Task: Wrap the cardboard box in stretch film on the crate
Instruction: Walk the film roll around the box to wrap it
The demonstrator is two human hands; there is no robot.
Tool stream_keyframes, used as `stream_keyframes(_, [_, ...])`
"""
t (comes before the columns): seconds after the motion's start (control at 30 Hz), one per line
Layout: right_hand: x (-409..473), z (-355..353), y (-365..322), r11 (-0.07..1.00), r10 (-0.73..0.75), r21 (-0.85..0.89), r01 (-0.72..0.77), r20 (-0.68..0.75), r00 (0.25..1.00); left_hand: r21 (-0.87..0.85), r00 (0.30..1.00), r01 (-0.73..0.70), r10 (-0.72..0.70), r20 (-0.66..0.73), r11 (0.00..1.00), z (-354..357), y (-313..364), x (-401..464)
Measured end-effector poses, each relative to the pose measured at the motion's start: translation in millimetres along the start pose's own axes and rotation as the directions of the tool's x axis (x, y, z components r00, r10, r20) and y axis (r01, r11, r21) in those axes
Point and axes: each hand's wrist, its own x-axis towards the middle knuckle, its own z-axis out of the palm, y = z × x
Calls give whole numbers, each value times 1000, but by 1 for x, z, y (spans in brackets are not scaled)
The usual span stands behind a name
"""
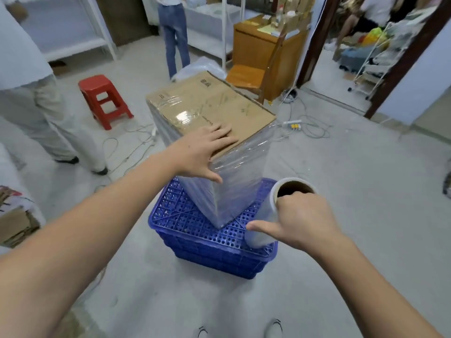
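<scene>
Here the far sides of the cardboard box [210, 103] are out of sight, and the fingers of the right hand [302, 218] vanish into the core of the stretch film roll [271, 211], so only the thumb shows, laid along the roll's outer wall. The box stands upright on the blue crate [195, 230], its near corner pointing at the viewer, its sides already clouded with film while most of the top stays bare cardboard. Bare concrete floor [341, 191] lies to the right and in front (cables trail behind the box), and a red stool [105, 101] sits well apart on the left. The left hand [207, 152] lies flat with fingers spread on the top's near edge, thumb reaching down over the wrapped side. The right hand grips the roll, which rests tilted on the crate's right corner, just beside the box.
</scene>
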Motion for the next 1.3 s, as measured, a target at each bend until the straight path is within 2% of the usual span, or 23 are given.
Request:
stream_keyframes(0.13, [0,5,-20,998,-7,-60,9,24,1000,29,996,-82,83,-28,996,6,-7,-4])
stream_keyframes(0.23, [1,6,-21,989,-136,-60,137,28,990,99,997,-82,81,18,992,7,-7,-2])
stream_keyframes(0.4, [6,3,-4,942,-316,-91,324,92,944,191,994,-105,104,19,976,4,1,8])
stream_keyframes(0.6, [5,-11,12,891,-436,-114,439,48,899,196,1000,9,-6,-12,981,0,26,36])
stream_keyframes(0.7, [1,-12,11,822,-543,-158,547,76,836,174,999,40,-40,-3,984,3,41,48])
stream_keyframes(0.8, [4,-2,13,820,-539,-187,541,63,840,178,998,61,-59,-17,982,9,57,59])
stream_keyframes(0.9, [9,4,16,807,-578,-119,578,39,815,163,996,84,-77,-48,983,15,66,66])
stream_keyframes(1.03, [10,1,14,822,-570,-39,568,-56,820,166,992,90,-73,-107,982,18,69,67])
stream_keyframes(1.3, [8,27,-1,856,-512,-87,509,-269,816,110,986,128,-115,-120,986,21,66,56])
